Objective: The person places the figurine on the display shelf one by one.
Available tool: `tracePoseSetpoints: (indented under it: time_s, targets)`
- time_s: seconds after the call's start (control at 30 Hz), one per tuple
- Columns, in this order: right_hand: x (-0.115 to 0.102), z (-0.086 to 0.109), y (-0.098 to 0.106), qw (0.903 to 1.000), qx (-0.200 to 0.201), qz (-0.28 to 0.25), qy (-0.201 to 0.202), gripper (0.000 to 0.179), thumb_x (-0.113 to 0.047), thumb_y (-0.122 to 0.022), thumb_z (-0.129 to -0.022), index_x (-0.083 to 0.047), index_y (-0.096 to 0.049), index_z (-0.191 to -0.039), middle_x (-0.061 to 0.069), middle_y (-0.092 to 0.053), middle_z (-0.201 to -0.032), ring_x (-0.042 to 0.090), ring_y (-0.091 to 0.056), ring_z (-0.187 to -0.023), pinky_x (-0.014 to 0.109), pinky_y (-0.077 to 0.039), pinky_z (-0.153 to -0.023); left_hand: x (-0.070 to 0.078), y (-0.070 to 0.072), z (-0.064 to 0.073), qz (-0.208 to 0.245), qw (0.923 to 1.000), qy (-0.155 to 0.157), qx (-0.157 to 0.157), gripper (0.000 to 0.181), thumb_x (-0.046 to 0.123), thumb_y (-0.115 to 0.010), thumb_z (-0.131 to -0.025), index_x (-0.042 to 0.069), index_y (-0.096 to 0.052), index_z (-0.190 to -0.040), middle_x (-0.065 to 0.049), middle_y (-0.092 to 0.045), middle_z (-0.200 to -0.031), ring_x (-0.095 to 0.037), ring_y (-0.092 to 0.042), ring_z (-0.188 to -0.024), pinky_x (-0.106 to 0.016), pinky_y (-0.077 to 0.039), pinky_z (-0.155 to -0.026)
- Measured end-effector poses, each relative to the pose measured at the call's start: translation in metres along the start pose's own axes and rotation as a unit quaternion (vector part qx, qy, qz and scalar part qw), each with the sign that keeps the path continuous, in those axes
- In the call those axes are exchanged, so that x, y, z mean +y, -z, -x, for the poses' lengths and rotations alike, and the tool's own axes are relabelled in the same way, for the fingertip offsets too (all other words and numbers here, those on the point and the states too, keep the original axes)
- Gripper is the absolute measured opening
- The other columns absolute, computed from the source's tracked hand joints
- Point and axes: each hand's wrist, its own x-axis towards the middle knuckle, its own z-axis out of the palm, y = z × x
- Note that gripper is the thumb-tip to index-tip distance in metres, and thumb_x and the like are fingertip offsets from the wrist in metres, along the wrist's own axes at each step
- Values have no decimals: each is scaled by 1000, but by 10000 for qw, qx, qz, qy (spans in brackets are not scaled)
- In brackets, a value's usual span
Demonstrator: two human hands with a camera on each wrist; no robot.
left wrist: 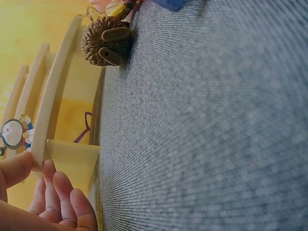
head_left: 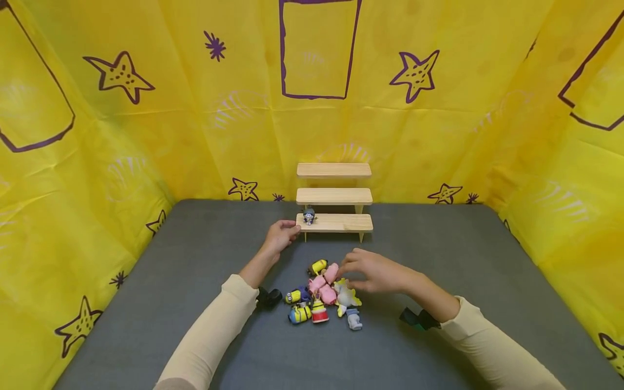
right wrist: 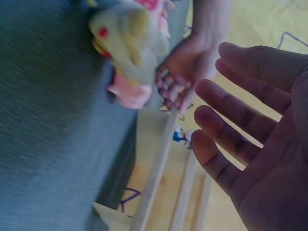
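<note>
At the left end of the lowest step of a three-tier wooden display stand [head_left: 341, 223], my left hand [head_left: 281, 236] pinches the board. Its thumb lies above the edge and the fingertips [left wrist: 49, 168] come from below. A small blue and white cat figurine [left wrist: 13, 134] stands on that step beside the hand. My right hand [head_left: 372, 272] hovers at the right side of a pile of toy figures, fingers loosely spread and holding nothing. Closest to it are a pink pig figure [head_left: 332, 272] and a pale white-and-yellow figure [head_left: 346, 295].
Also in the pile are several yellow figures, one of them in a red base [head_left: 319, 312], and a grey-blue figure [head_left: 354, 319]. A figure with a brown knobbly part [left wrist: 105, 42] lies nearest the stand. Yellow printed cloth [head_left: 195, 135] encloses the dark grey table [head_left: 234, 352].
</note>
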Motion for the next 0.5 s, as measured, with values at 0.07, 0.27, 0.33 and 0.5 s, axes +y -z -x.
tracePoseSetpoints:
  time_s: [0.07, 0.27, 0.33, 0.5]
  targets:
    - [-2, 7, -4, 10000, -89, 31, -1, 25, -14, -73, -85, -13, -70, -111, 0, -66, -107, 16, -55, -100, 32, -49, -86, -1, 0, 1, -21, 10000, 7, -9, 35, 23, -63, -95, 4, -57, -123, -14, -67, -110, -15, -56, -83, -26, -45, -74]
    - [-5, 21, -19, 9987, -455, 210, -17, 26, -16, -74, -84, -17, -71, -109, -4, -64, -108, 11, -52, -98, 26, -49, -83, -3, -1, 2, -50, 10000, 3, -36, 34, 23, -63, -95, 3, -57, -123, -14, -67, -110, -15, -56, -82, -26, -45, -73]
    - [-5, 24, -25, 9986, -463, 264, 47, 26, -14, -74, -83, -18, -70, -108, -4, -63, -107, 11, -52, -97, 24, -49, -81, -3, -1, 2, -49, 10000, 7, -47, 34, 23, -63, -95, 3, -57, -123, -14, -67, -110, -15, -57, -83, -26, -45, -74]
    - [-4, 27, -34, 9989, -248, 393, 105, 28, -10, -74, -80, -20, -70, -107, -3, -62, -106, 12, -53, -97, 26, -49, -81, -2, 1, 0, -46, 10000, -55, -39, 35, 23, -63, -95, 3, -57, -123, -15, -67, -111, -18, -58, -86, -28, -46, -76]
